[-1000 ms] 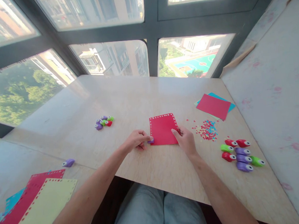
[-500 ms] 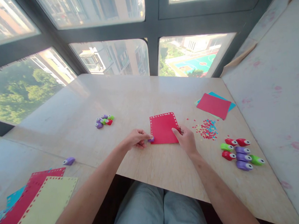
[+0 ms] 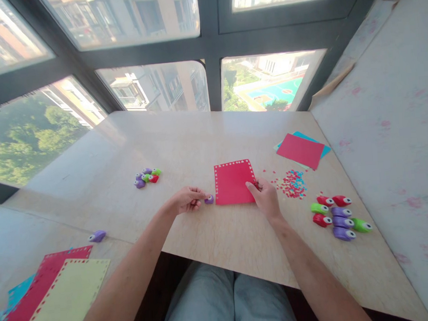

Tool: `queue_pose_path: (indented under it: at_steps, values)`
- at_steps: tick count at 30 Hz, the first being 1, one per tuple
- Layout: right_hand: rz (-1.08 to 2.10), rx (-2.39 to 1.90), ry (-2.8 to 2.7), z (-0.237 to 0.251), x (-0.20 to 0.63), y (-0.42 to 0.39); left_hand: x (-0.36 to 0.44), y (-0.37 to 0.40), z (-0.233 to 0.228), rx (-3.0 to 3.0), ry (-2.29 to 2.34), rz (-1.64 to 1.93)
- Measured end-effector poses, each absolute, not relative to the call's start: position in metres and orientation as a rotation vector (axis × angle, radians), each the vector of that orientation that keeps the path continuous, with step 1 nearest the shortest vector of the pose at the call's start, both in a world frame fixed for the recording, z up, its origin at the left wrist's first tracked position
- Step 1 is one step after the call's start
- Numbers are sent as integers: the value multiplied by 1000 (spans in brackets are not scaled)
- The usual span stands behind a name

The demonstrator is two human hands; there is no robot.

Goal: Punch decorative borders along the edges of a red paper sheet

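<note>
Craft punch [image 3: 209,200], purple, is pinched in the left hand [image 3: 188,200] just beside a red paper sheet [image 3: 234,186].
The right hand [image 3: 266,198] grips the sheet's right edge at a pale bench [image 3: 183,138]; small cut-outs [image 3: 216,183] line the paper's left and top edges. Paper confetti [image 3: 293,185] lies just right of that hand; farther back are stacked coloured sheets [image 3: 300,150], then dark-framed windows [image 3: 157,86].

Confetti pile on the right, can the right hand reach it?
Probably yes: the confetti pile lies beside the right hand with nothing standing between, though it is holding the red sheet.
</note>
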State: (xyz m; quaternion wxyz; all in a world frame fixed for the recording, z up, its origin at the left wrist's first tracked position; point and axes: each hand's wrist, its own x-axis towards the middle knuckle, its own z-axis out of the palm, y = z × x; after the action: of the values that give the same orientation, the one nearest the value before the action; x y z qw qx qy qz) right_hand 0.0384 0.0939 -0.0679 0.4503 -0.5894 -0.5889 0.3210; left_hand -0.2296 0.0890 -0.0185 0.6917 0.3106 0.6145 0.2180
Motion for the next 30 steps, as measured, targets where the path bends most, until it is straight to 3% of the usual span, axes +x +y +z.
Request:
queue_pose_path:
  at_steps: [9, 16, 23, 30]
  values:
    - [727, -1519, -1377, -71, 50, 100, -234, 81, -23, 747, 1325, 639]
    - [710, -1529, -1398, -70, 50, 98, -223, 56, -40, 1299, 1375, 614]
    - [723, -1531, -1400, -69, 50, 95, -212, 35, -57, 1550, 1585, 995]
    - [873, -1477, -1354, -66, 49, 94, -219, 39, -58, 1046, 1456, 1472]
